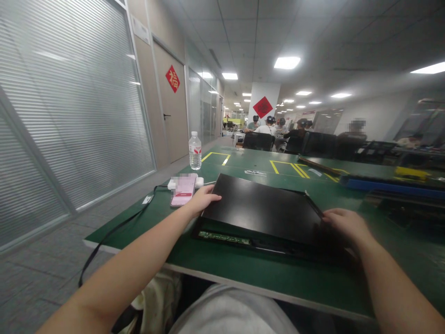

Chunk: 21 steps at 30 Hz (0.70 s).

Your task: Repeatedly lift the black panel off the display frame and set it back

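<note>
A flat black display panel (264, 208) lies on the green table (243, 271) in front of me, with a narrow green circuit strip (224, 237) showing along its near edge. My left hand (201, 199) grips the panel's left edge, fingers curled over it. My right hand (346, 225) holds the panel's right edge, fingers closed on the rim. The panel's near side looks slightly raised off a dark frame beneath it.
A pink-screened phone (183, 190) on a white charger lies left of the panel, with a black cable (114, 232) hanging off the table. A water bottle (195, 150) stands behind. Blue and yellow items (389, 185) sit at right. Seated people and chairs (274, 134) fill the far end.
</note>
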Available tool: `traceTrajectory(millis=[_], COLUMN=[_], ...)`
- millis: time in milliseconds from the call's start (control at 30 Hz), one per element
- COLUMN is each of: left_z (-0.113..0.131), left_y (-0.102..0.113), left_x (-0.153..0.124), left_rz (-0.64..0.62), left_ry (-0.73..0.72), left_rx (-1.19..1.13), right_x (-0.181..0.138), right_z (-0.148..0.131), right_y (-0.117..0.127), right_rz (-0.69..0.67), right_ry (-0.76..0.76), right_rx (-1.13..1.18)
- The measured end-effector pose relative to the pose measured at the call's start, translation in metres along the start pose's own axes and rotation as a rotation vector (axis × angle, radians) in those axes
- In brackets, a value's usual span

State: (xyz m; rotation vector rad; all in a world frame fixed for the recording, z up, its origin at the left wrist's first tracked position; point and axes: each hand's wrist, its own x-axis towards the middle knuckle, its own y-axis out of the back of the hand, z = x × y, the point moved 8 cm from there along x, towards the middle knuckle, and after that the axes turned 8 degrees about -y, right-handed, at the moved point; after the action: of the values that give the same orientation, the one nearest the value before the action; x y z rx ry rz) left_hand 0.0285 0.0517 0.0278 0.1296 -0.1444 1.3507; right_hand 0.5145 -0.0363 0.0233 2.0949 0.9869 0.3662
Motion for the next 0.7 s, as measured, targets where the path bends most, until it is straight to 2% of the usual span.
traceTrajectory(millis=[200, 367, 700], left_z=[-0.005, -0.013, -0.01], left_y=[0.011, 0.014, 0.017], left_x=[0.006, 0.01, 0.017], left_rz=[0.023, 0.003, -0.036], left_ry=[-0.079, -0.085, -0.218], left_rx=[0.334, 0.474, 0.797], right_x=[-0.002, 0.0, 0.011], right_z=[-0.002, 0.001, 0.006], right_y=[0.003, 0.002, -0.001], right_rz=[0.008, 0.004, 0.005], right_ry=[0.02, 0.006, 0.031], right_rx=[-0.021, 0.005, 0.024])
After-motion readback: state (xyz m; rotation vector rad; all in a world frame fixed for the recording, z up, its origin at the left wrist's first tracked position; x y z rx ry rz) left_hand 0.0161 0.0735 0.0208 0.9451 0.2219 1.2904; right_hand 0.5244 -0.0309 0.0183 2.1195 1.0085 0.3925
